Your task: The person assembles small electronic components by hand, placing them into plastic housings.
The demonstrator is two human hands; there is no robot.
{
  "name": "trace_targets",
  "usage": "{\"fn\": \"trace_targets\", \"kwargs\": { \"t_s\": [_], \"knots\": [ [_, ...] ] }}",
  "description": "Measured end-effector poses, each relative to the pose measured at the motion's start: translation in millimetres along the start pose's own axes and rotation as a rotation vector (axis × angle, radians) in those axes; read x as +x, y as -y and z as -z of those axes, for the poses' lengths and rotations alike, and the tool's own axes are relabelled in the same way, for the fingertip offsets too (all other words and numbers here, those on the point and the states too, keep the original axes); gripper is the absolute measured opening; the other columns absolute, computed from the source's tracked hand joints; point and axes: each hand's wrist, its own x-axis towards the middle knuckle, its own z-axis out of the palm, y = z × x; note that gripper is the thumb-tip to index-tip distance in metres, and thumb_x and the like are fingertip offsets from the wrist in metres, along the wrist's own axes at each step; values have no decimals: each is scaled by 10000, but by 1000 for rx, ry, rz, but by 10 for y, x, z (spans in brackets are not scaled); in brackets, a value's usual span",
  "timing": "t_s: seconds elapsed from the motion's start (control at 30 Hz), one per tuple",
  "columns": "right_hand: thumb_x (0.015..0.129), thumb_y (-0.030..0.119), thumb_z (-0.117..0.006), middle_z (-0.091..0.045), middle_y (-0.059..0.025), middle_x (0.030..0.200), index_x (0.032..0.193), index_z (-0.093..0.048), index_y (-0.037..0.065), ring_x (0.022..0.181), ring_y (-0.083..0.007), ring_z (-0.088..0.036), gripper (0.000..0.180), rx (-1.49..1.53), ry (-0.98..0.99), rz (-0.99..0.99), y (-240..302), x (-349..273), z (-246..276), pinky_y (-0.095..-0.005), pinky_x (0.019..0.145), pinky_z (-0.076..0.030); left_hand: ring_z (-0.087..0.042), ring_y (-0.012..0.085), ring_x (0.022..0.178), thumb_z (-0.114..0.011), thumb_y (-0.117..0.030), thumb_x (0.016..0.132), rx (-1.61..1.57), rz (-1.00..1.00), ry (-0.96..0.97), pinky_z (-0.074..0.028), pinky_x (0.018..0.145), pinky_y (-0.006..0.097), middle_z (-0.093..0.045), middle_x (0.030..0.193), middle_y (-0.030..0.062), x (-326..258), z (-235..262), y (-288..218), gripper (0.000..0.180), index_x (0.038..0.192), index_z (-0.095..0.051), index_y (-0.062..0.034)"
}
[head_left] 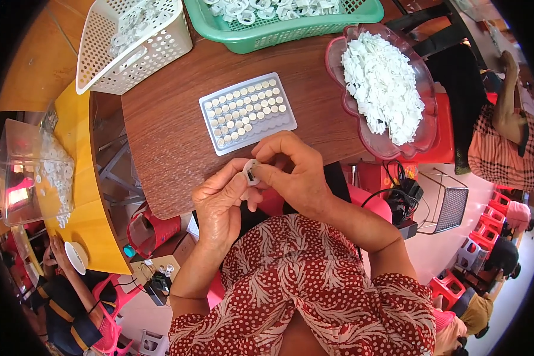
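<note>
A small round white plastic piece (251, 172) with a dark slot is pinched between my two hands, just off the table's near edge. My left hand (219, 193) grips its left side between thumb and fingers. From the right, my right hand (296, 172) closes on it with thumb and forefinger. Just beyond my hands lies a pale tray (270, 126) on the brown table (166, 148). Rows of small round silvery discs (243, 111) fill most of its pockets; several pockets at its near right hold none.
A white perforated basket (142, 62) and a green basket (261, 40), both with clear plastic parts, stand at the back. To the right, a pink scalloped bowl (380, 142) holds white pieces. A clear bin (26, 172) sits on the yellow table at left, where a co-worker's hand (56, 252) rests.
</note>
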Motion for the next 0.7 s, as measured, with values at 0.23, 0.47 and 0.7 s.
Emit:
{"fn": "trace_targets", "kwargs": {
  "t_s": [0.23,0.47,0.7],
  "knots": [
    [806,19,-659,-616,-21,830,869,-592,-4,717,-59,-570,95,167,78,-206,19,47,15,-197,620,-482,-606,136,625,-590,-134,890,70,15,12,-445,508,211,-655,868,148,14,36,-86,285,1075,-588,83],
    [743,-8,-640,-587,-100,785,865,-645,32,748,-270,-560,129,-539,-138,521,-141,442,109,-333,629,-443,-603,145,597,-567,-148,904,56,-22,-28,-445,508,219,-660,859,204,38,144,-159,308,1110,-564,81],
    [653,-15,-596,-507,-65,727,811,-618,49,690,-239,-509,172,-917,-52,717,-155,504,39,-342,580,-429,-604,144,591,-561,-146,908,14,-24,-45,-449,506,222,-659,859,212,48,153,-161,311,1119,-559,82]
  ]
}}
